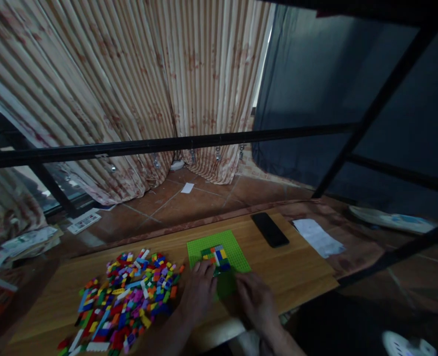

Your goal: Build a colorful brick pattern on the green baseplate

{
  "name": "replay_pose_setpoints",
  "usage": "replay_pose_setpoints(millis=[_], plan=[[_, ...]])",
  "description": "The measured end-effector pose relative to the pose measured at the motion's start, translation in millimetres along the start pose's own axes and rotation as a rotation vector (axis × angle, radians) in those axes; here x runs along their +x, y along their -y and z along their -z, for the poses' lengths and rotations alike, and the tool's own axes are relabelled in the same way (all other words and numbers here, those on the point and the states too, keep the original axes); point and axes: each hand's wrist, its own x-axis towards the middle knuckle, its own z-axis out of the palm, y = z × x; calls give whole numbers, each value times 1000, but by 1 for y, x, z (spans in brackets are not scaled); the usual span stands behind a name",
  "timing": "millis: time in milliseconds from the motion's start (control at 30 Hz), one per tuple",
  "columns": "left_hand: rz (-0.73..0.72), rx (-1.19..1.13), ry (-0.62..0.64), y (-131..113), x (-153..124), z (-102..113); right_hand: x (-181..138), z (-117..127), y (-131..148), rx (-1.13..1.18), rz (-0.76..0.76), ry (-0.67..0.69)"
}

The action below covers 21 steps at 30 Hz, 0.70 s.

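A bright green studded baseplate point(237, 253) lies on the wooden table, its near part in shadow. Toy building bricks point(216, 255) in orange, blue, white, yellow, green and grey form a small block on it. At this block's near left edge is my left hand point(199, 287), fingers bent and drawn together by a small dark green piece point(218, 271). My right hand point(255, 299) is curled at the plate's near right corner. What either hand's fingertips hold, if anything, is too dark and small to make out.
A wide heap of loose mixed-colour bricks point(130, 296) covers the table's left part. A black phone point(270, 230) lies right of the plate, near white paper point(317, 237). A black metal rail point(174, 144) crosses beyond the wooden table point(289, 282), before striped curtains point(204, 74).
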Motion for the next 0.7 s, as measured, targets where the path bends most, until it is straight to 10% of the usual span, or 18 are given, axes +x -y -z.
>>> replay_pose_setpoints(millis=[133,267,700], plan=[[60,11,-89,-2,-11,-14,53,55,-60,-324,-252,-276],[59,40,-113,4,-12,-22,104,85,-95,-627,-563,-125],[-63,194,-261,35,-13,-43,160,72,-122,-658,-717,92]])
